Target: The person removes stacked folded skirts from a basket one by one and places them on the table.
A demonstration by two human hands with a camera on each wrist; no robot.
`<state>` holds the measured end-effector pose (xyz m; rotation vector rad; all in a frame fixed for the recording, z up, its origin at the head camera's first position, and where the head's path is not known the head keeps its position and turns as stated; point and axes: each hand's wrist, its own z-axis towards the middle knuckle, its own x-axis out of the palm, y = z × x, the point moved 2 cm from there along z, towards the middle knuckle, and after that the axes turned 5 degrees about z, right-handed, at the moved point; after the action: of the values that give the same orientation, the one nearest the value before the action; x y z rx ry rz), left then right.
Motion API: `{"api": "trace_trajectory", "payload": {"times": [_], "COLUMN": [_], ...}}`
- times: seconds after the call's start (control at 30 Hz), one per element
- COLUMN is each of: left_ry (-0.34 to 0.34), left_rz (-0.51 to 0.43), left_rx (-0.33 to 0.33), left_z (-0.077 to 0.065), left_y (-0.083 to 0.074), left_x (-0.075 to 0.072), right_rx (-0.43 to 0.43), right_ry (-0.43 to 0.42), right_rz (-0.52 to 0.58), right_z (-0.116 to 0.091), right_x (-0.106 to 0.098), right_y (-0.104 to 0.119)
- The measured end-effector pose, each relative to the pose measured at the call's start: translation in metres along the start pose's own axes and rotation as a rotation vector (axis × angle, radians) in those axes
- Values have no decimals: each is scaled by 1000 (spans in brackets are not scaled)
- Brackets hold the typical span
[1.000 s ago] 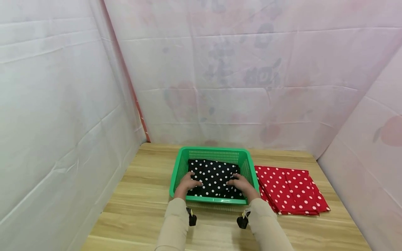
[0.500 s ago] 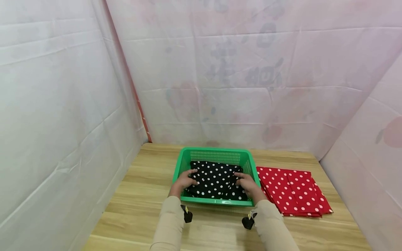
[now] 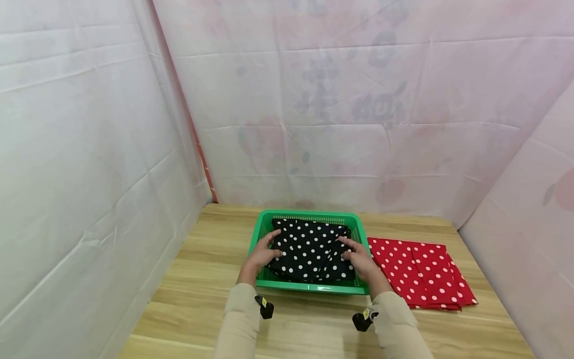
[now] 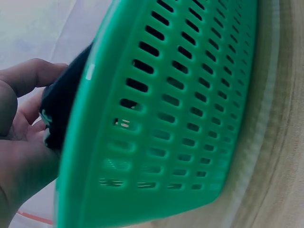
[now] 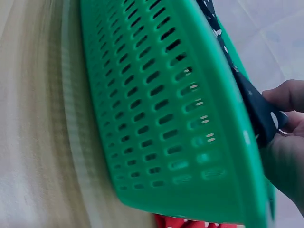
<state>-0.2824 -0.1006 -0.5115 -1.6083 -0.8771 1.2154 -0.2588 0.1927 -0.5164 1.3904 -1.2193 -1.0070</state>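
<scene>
Now, my left hand [image 3: 262, 254] and right hand [image 3: 362, 260] pinch the black cloth [image 3: 309, 247]; uneven lifting could loosen its folds.

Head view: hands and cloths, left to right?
Left hand, black cloth, right hand, red cloth.

One left hand [image 3: 261, 256] and one right hand [image 3: 362, 260] are showing, two in all. Two beige sleeves [image 3: 239, 319] and two black wrist devices [image 3: 266, 307] are appearing near. One green basket [image 3: 309, 287] is standing in the middle, one black dotted cloth [image 3: 310, 249] is showing between the hands, one red dotted cloth [image 3: 417, 273] is lying right, and one wooden table [image 3: 193, 271] is bearing the basket.
</scene>
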Motion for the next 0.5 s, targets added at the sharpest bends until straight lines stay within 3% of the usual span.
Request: {"api": "trace_trajectory", "payload": {"times": [0.5], "left_ry": [-20], "left_rz": [-111], "left_rx": [51], "left_z": [-10], "left_y": [-14], "left_x": [-9], "right_rx": [-27], "right_ry": [-49], "right_rz": [6], "right_z": [-13], "right_x": [-1], "right_y": [17]}}
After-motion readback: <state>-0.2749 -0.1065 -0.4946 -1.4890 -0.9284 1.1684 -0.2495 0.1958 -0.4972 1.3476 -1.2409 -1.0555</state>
